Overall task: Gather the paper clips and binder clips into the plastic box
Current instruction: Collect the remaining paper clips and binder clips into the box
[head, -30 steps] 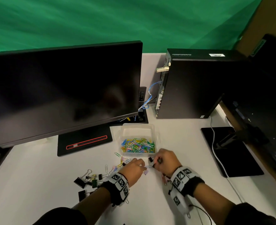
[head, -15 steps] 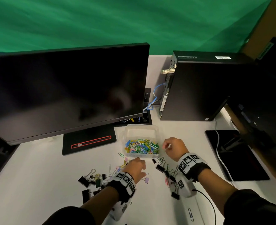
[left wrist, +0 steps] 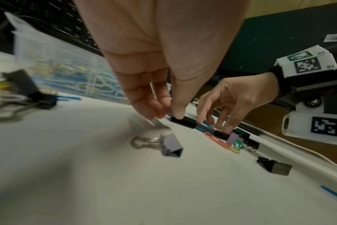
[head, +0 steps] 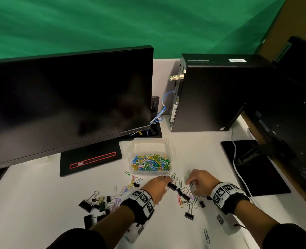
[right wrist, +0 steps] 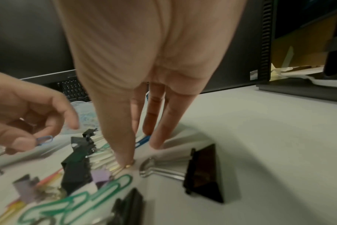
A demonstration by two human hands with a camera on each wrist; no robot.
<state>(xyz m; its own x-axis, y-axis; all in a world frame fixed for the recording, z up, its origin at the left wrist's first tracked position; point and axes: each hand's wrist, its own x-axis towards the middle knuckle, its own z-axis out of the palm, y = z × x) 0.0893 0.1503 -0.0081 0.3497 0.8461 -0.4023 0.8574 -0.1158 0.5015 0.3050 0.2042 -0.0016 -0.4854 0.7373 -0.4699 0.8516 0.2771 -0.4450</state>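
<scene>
Black metal binder clip (left wrist: pixel 183 121) lies pinched in my left hand (head: pixel 158 187), long axis toward my right hand (head: pixel 200 182), whose straight fingers (right wrist: pixel 123 152) press loose clips; clear plastic box (head: pixel 172 153) just beyond.

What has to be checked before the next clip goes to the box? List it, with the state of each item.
1. Plastic box open at the top: ok, no lid on it.
2. Room in the box: ok, coloured paper clips fill only its near part.
3. Left hand has a clip: ok, it pinches a blue paper clip.
4. Right hand has a grip: not ok, its straight fingers only touch the pile of clips.
5. Way to the box: ok, it stands just beyond both hands, with only loose clips between.
6. Binder clips gathered: not ok, many lie on the table, none visible in the box.
</scene>
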